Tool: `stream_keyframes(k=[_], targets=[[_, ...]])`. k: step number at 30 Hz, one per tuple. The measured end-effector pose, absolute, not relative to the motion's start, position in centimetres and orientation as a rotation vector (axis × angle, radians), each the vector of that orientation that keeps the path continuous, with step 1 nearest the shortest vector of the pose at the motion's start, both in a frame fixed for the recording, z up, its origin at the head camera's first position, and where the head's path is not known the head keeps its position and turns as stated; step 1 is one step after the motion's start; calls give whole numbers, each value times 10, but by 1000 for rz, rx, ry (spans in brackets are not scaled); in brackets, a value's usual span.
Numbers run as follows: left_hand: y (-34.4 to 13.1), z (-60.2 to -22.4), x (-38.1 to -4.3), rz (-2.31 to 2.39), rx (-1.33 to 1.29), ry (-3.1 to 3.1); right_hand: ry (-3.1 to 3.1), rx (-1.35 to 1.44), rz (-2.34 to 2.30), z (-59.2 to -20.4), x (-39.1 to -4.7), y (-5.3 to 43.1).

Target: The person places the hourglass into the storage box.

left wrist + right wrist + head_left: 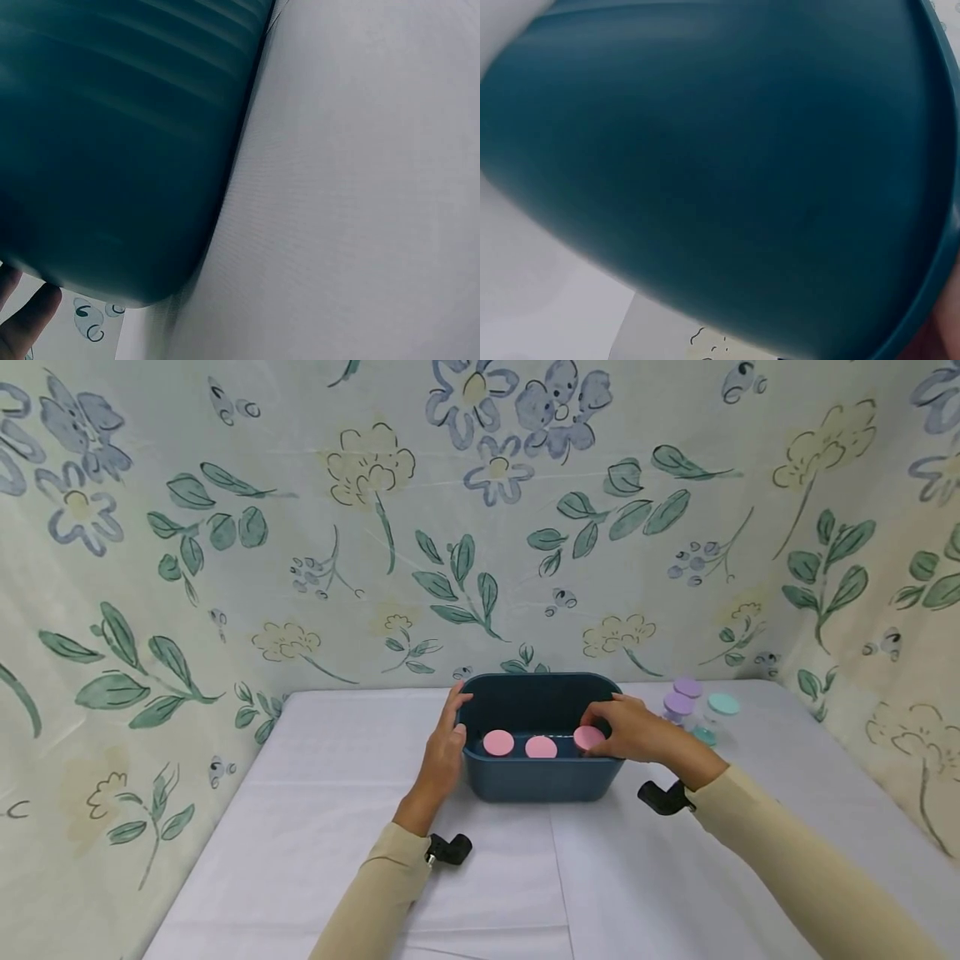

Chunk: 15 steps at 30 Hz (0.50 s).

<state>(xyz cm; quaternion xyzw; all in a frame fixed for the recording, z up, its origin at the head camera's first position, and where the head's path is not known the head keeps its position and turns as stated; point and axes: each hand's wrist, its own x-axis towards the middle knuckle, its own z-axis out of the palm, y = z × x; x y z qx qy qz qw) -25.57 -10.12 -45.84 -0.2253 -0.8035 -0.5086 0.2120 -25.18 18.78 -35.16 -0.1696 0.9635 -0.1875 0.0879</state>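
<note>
A dark teal plastic bin (540, 781) sits on the white-covered table, its ribbed outer wall filling much of the left wrist view. Inside it, two pink round lids (498, 743) show at the left and middle. My right hand (633, 731) reaches over the bin's right end, thumb and fingers pinching a third pink-lidded jar (588, 738); its body is hidden behind the front wall. Along the left end, my left hand (442, 752) rests against the wall and rim with fingers extended. Its fingertips (37, 311) touch the bin's side.
Right of the bin, behind my right hand, stand several small clear jars with purple lids (678, 703) and teal lids (723, 704). White cloth (360, 777) covers the table. A flower-printed curtain (300, 527) hangs close behind the bin and along both sides.
</note>
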Motion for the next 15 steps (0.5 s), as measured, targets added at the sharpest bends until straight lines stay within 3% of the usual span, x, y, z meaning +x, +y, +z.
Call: stream_keyframes(k=[15], targets=[[-101,-456,-254,-1428,-630,-2233,2849,-536,-515,-350,-253,188]])
